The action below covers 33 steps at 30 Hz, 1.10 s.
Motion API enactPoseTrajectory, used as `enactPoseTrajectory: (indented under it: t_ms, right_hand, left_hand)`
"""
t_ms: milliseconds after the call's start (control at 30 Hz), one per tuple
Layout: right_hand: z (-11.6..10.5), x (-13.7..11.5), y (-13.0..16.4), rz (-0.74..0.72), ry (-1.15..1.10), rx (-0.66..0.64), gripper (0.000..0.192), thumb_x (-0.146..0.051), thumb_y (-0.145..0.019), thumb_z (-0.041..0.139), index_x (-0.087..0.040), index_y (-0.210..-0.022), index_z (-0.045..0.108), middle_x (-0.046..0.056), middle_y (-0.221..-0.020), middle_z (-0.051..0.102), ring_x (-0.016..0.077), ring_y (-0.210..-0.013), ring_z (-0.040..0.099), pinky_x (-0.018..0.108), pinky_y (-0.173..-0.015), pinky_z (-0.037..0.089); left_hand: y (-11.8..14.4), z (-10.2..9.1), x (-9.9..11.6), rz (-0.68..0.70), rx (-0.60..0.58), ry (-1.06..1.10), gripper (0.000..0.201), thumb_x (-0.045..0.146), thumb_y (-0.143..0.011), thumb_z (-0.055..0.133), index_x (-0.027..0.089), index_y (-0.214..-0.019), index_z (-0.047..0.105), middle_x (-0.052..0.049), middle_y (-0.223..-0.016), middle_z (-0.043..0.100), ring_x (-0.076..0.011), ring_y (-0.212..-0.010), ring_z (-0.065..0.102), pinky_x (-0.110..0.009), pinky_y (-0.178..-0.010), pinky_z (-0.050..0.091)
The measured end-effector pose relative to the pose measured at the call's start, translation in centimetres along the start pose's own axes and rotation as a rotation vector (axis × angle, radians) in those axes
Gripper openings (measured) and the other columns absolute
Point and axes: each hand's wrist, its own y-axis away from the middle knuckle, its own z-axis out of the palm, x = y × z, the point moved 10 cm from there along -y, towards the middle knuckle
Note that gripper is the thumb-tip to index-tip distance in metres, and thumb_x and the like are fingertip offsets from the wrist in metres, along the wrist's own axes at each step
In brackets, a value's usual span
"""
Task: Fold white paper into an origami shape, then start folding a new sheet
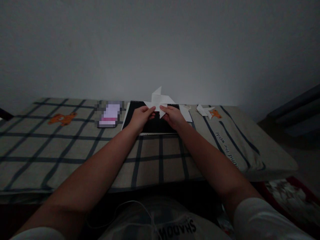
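Left to right from the head cam, light is low: orange bear print [62,118] on the checked grey cloth with dark stripes [75,150] that covers the counter. Right of it a blurred-out pale lilac rectangle [109,114], lying flat, can't tell what it is. Next the black spiral-bound pad [152,126], flat on the cloth, binding edge toward the wall.

My left hand [141,117] is over the pad, fingers pinched on the left lower edge of the folded white paper star shape [160,100]. My right hand [173,116] is just beside it, thumb and fingers clamped on the paper's lower middle point. So both hands are grasping the same piece; it's held up above the pad's far edge, points sticking up and out to the sides, not lying on the pad.

Right of my right hand a loose white paper sheet [186,113] lies partly off the pad's corner. Further right a small folded white paper piece [203,110] lies on the cloth, touching a second orange print [215,114]. Grey printed lettering [226,146] runs along the cloth's right side
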Motion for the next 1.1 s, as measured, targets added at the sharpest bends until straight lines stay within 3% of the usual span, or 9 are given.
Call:
enactPoseTrajectory:
  t_ms: [167,300,400,567,733,900,1100]
  right_hand:
    - [1.1,-0.3,0.6,0.022,0.087,-0.071,0.02,-0.029,-0.078,0.076,-0.02,-0.095,0.069,0.001,-0.091,0.074,0.0128,-0.08,0.066,0.027,-0.078,0.054]
    - [0.0,-0.8,0.3,0.018,0.037,0.022,0.023,-0.043,-0.087,0.066,-0.021,-0.095,0.066,0.002,-0.089,0.073,0.0136,-0.079,0.066,0.027,-0.073,0.053]
    - [-0.9,-0.9,0.2,0.034,0.026,0.074,0.019,-0.037,-0.089,0.063,-0.018,-0.087,0.066,0.002,-0.08,0.071,0.0119,-0.073,0.064,0.026,-0.071,0.051]
    - [-0.9,-0.9,0.3,0.047,0.062,0.049,0.004,-0.013,-0.081,0.067,-0.015,-0.078,0.066,-0.002,-0.071,0.066,0.0071,-0.065,0.06,0.022,-0.071,0.048]
    - [-0.7,-0.5,0.3,0.075,0.066,0.014,0.006,-0.014,-0.077,0.068,-0.016,-0.074,0.064,-0.001,-0.072,0.067,0.0085,-0.069,0.062,0.024,-0.074,0.048]
    - [-0.5,-0.3,0.1,0.077,0.054,-0.021,0.003,-0.019,-0.079,0.068,-0.018,-0.079,0.064,0.001,-0.076,0.068,0.0103,-0.073,0.063,0.025,-0.075,0.05]
    - [-0.7,-0.8,0.1,0.048,0.04,0.015,0.004,-0.017,-0.081,0.066,-0.016,-0.077,0.066,0.002,-0.074,0.068,0.0095,-0.069,0.061,0.021,-0.067,0.051]
  left_hand:
    - [-0.5,-1.4,0.6,0.026,0.082,0.059,0.015,0.023,-0.077,0.07,0.013,-0.07,0.062,0.001,-0.064,0.062,-0.0056,-0.055,0.053,-0.017,-0.055,0.043]
    - [-0.7,-2.4,1.5,0.1,0.155,-0.027,0.013,0.021,-0.074,0.069,0.013,-0.067,0.061,0.002,-0.06,0.059,-0.0066,-0.051,0.05,-0.018,-0.05,0.038]
    - [-0.7,-2.7,1.6,0.11,0.173,-0.085,0.012,0.022,-0.074,0.067,0.014,-0.067,0.061,0.002,-0.059,0.058,-0.0074,-0.051,0.049,-0.019,-0.049,0.037]
    - [-0.8,-2.6,1.3,0.067,0.165,-0.086,0.015,0.025,-0.076,0.066,0.015,-0.068,0.059,0.0,-0.062,0.059,-0.0088,-0.055,0.053,-0.019,-0.053,0.04]
    - [-0.9,-1.8,0.5,0.018,0.096,0.025,0.016,0.028,-0.076,0.068,0.017,-0.072,0.057,0.003,-0.061,0.055,-0.0089,-0.054,0.05,-0.02,-0.053,0.04]
    - [-0.8,-0.9,0.0,-0.017,-0.006,0.042,0.021,0.036,-0.076,0.072,0.018,-0.083,0.063,-0.001,-0.074,0.064,-0.0133,-0.067,0.058,-0.026,-0.064,0.049]
    - [-1.2,-1.7,-0.3,-0.042,0.06,0.092,0.016,0.03,-0.08,0.069,0.017,-0.078,0.062,0.0,-0.071,0.061,-0.013,-0.067,0.059,-0.024,-0.062,0.05]
